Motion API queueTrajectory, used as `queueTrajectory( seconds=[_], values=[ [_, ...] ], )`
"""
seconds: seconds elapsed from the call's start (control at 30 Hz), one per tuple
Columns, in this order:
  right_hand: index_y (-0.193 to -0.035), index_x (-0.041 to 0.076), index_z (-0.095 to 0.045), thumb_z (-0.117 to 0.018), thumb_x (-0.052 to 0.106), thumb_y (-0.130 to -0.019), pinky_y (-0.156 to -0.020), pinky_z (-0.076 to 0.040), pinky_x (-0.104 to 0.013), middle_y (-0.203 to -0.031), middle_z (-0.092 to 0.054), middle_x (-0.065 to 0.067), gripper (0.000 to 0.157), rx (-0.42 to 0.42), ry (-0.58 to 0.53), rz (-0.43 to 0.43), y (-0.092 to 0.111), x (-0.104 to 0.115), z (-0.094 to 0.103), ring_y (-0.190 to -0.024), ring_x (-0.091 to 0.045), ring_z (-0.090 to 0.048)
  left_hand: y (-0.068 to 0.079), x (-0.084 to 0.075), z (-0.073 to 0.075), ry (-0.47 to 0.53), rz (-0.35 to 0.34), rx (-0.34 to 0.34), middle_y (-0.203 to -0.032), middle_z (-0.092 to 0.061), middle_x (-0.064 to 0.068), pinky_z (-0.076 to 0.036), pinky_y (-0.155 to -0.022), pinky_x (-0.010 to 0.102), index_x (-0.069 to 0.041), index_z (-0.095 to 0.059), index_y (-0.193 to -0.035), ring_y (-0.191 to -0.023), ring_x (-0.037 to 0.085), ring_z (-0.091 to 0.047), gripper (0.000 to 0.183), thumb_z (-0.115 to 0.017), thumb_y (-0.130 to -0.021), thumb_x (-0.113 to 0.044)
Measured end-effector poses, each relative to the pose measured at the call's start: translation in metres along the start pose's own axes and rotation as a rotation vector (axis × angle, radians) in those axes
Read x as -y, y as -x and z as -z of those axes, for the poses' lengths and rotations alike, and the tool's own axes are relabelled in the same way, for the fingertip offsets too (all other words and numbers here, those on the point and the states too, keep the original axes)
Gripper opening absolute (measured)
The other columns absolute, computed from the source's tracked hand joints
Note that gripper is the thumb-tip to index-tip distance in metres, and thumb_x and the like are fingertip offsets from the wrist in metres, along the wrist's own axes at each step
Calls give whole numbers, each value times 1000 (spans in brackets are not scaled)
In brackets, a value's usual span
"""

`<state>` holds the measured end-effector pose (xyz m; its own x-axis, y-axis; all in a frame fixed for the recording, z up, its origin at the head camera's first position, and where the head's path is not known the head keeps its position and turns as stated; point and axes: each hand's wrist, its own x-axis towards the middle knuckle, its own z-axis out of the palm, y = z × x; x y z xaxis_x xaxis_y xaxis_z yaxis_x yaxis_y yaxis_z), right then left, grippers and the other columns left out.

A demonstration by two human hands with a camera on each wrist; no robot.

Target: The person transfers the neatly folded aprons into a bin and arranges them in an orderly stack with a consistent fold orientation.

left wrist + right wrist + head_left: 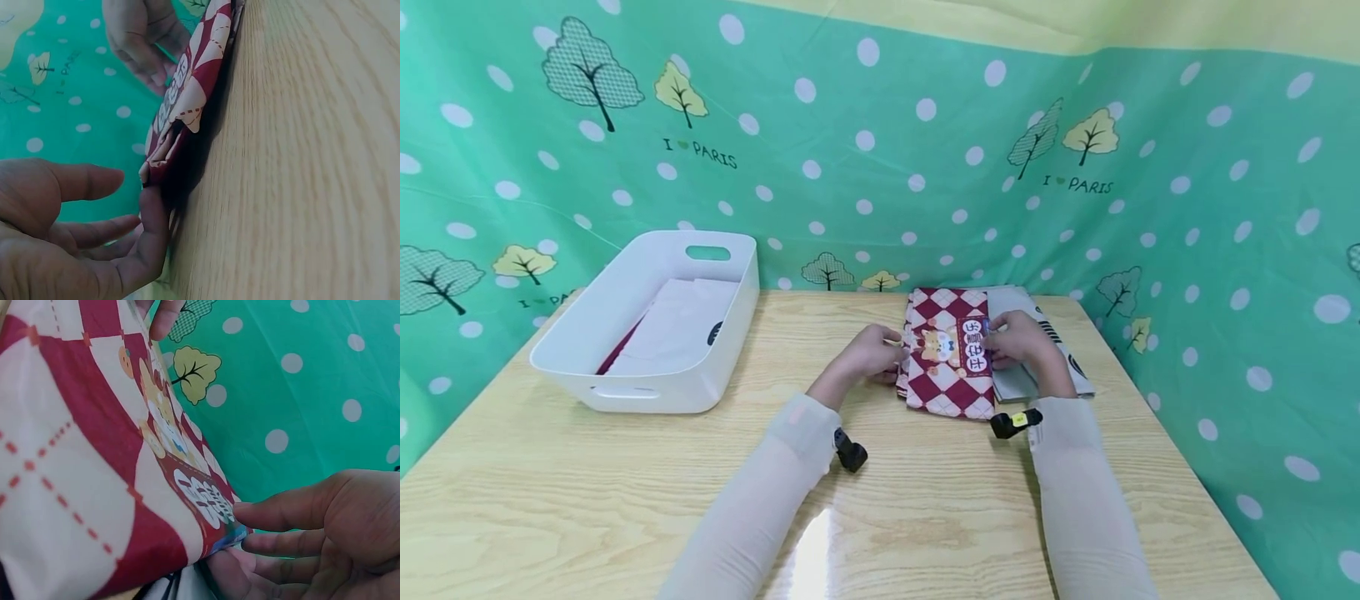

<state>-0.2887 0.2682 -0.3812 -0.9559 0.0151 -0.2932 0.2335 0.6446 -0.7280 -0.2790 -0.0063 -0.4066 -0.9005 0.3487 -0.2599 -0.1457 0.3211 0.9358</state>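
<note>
A folded cloth (949, 352) with red and white diamonds, a cartoon dog and a lettered label lies toward the back right of the table. My left hand (874, 353) is at its left edge; in the left wrist view the fingers (153, 231) touch the folded layers while the thumb stands apart from them. At the opposite edge, my right hand (1021, 340) pinches the cloth, thumb on top near the label and fingers beneath, as the right wrist view shows. The cloth partly covers a folded grey-white cloth (1011, 385) with dark print.
On the left stands a white plastic basket (662, 396) with handle slots, holding a folded white cloth (681, 321) and something dark red under it. Green dotted curtain (865, 167) rises behind the wooden table (910, 517) and along its right side.
</note>
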Motion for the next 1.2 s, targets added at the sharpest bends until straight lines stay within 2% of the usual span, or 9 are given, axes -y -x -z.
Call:
queueTrajectory(
  seconds=[0.27, 0.4, 0.63, 0.97, 1.2],
  values=[
    [-137, -10, -49, -65, 6, -97, -75, -62, -34, -115, -61, -25, 45, 11, 1, -20, -4, -1, -7, -93, -28, -66, -1, 2, -2, -11, 42, -27, -120, -62, 19, -62, -68, 32, 7, -49, -145, -85, 21, -68, 49, -62, -101, -10],
    [-134, -7, -51, -66, 7, -97, -73, -61, -33, -116, -61, -25, 43, 6, 12, -5, -6, 0, -11, -92, -28, -67, -2, 3, -3, 25, 51, -31, -117, -65, 19, -62, -69, 33, 8, -51, -143, -86, 21, -70, 47, -62, -100, -7],
    [-140, -8, -48, -65, 6, -97, -71, -60, -31, -119, -60, -26, 48, 15, 2, 22, -8, 2, -16, -92, -27, -67, -2, 2, -4, 79, 55, -27, -110, -68, 22, -63, -72, 36, 10, -59, -131, -89, 28, -74, 37, -65, -97, 0],
    [-139, -6, -50, -64, 6, -97, -68, -58, -30, -117, -62, -24, 46, -10, -22, 54, -9, 5, -20, -91, -26, -67, 0, 1, -5, 69, 59, -45, -110, -65, 22, -63, -69, 37, 5, -56, -125, -81, 29, -73, 30, -62, -96, 3],
    [-139, -3, -48, -62, 7, -98, -66, -57, -31, -110, -64, -21, 44, -28, -40, 106, -7, 7, -20, -87, -26, -65, -1, 3, -2, 97, 51, -51, -108, -65, 20, -62, -68, 36, 2, -51, -128, -79, 27, -72, 36, -63, -95, 3]
  ],
)
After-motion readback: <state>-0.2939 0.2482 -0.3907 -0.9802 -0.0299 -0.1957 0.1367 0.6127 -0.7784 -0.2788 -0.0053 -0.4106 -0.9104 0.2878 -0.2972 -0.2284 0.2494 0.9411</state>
